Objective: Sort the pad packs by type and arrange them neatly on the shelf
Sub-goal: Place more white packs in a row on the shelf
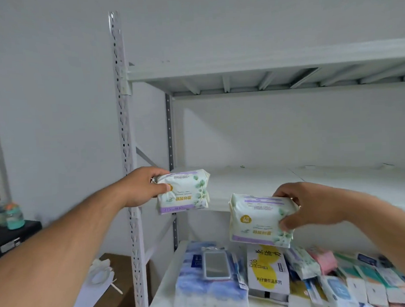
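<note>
Hands (140,186) (313,207) each grip leaf-print pack (183,192) (260,220); mixed packs (339,277) heaped below.

both held packs (183,192) are white with green leaves and a purple strip, shelf (289,178) is plain white

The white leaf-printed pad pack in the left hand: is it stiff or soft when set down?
Probably soft: the white leaf-printed pad pack is plastic-wrapped and puffy. Likely light, since the left hand pinches it by one end. It may tip over if stood upright.
</note>
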Demonstrator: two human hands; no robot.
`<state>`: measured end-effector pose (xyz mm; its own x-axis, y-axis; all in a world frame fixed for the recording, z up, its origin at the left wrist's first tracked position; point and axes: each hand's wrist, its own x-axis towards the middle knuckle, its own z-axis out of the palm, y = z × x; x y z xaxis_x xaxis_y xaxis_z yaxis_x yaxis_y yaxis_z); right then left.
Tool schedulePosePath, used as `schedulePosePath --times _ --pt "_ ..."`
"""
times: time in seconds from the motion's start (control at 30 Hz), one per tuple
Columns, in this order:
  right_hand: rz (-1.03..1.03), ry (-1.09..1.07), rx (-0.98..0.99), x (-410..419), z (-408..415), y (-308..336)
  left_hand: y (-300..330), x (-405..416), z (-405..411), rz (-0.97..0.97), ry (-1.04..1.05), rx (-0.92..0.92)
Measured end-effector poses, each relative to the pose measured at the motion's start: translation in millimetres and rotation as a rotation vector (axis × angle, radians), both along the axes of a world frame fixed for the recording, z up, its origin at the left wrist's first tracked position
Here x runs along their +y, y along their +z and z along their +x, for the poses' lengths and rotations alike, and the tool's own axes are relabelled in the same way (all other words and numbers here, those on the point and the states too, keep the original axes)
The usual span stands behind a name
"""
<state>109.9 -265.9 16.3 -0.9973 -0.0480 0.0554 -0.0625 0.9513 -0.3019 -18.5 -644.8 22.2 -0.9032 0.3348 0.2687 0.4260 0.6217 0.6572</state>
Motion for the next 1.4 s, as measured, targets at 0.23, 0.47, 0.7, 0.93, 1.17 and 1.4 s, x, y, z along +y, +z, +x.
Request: schedulePosePath --times 0.23,0.47,0.7,0.93,1.17,1.4 --pt "0.017 0.030 0.035 -7 -80 32 15 8 -84 -0.020 0.062 0.050" --pt "0.009 0.062 0.104 24 -162 52 25 48 -158 -0.058 0.060 0.083" --pt "-0.030 0.094 0.105 36 -242 57 33 71 -228 0.006 0.081 0.043" --pt "-0.018 0.077 0.091 41 -317 51 29 85 -321 -0.006 0.096 0.004" --pt "-0.007 0.009 0.079 32 -400 51 23 95 -430 -0.102 0.072 0.007" --pt "0.010 -0.008 0.036 6 -478 49 3 102 -519 -0.090 0.037 -0.098"
